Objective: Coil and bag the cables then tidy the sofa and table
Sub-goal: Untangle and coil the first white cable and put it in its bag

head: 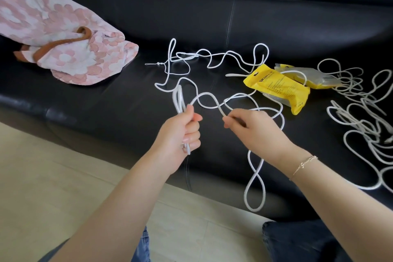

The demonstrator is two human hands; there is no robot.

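Observation:
A long white cable (pixel 209 100) sprawls in loose loops over the black leather sofa seat (pixel 106 95). My left hand (pixel 182 132) is closed around a small folded bundle of that cable, with a loop sticking up above the fist. My right hand (pixel 253 127) pinches the same cable a little to the right, between thumb and fingers. One loop of it hangs over the sofa's front edge. Two yellow plastic bags (pixel 278 89) lie behind my right hand. A second tangle of white cable (pixel 361 117) lies at the far right.
A pink patterned cloth bag (pixel 63 44) with a brown strap rests at the left of the sofa. The sofa backrest (pixel 212 6) rises behind. Pale tiled floor (pixel 42 176) lies in front, with my knees in jeans at the bottom edge.

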